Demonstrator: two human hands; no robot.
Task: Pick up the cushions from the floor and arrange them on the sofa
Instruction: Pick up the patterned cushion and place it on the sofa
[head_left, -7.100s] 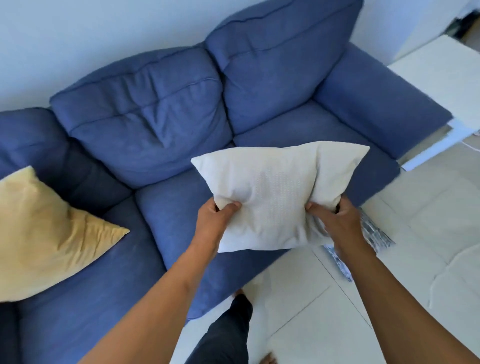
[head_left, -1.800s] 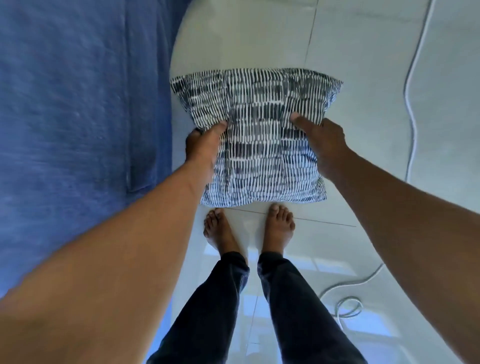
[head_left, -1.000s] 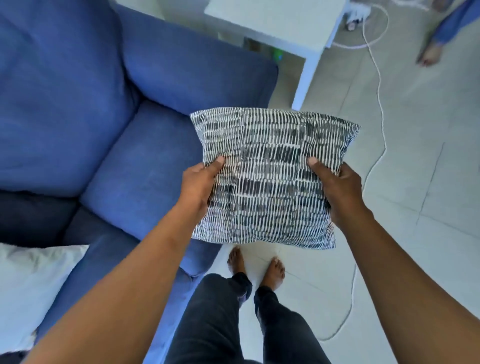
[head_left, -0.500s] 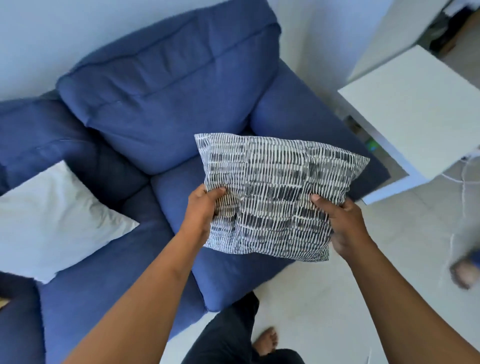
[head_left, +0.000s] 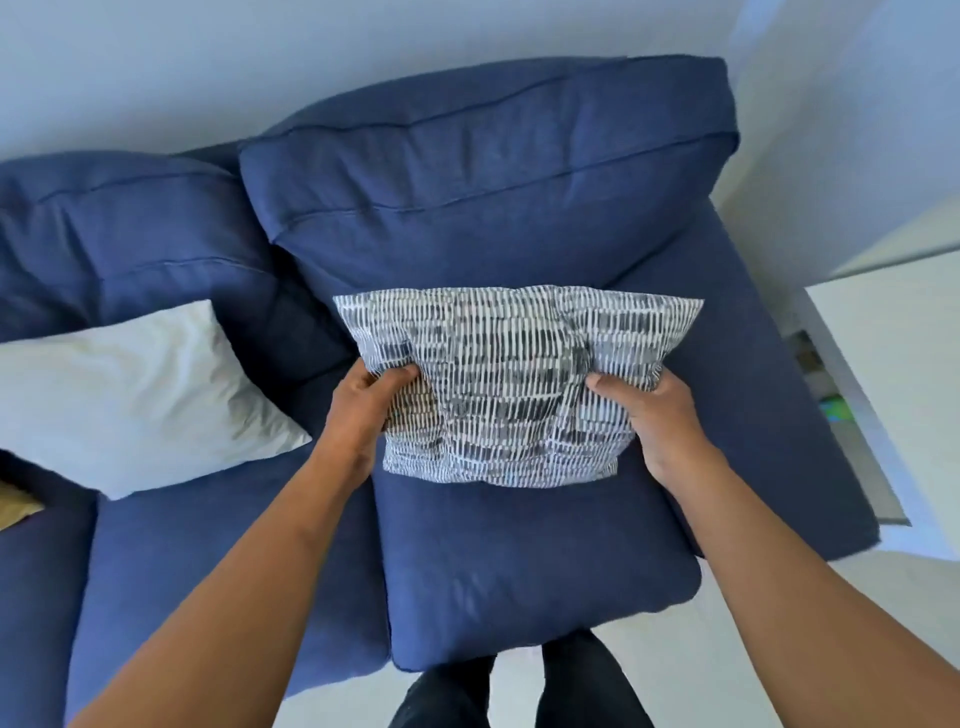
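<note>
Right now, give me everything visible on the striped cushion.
The striped cushion is a soft, roughly square fabric pillow with dark and white dashed stripes. Its cover is creased where it is gripped. It is held about upright over the right seat of the blue sofa, in front of the backrest. The left hand pinches its left edge, the right hand its right. Whether its bottom edge touches the seat is unclear.

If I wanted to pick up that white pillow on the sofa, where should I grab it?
Probably by its two side edges, coming from the front. The white pillow leans back against the sofa, its broad soft face towards you, both sides free.
</note>
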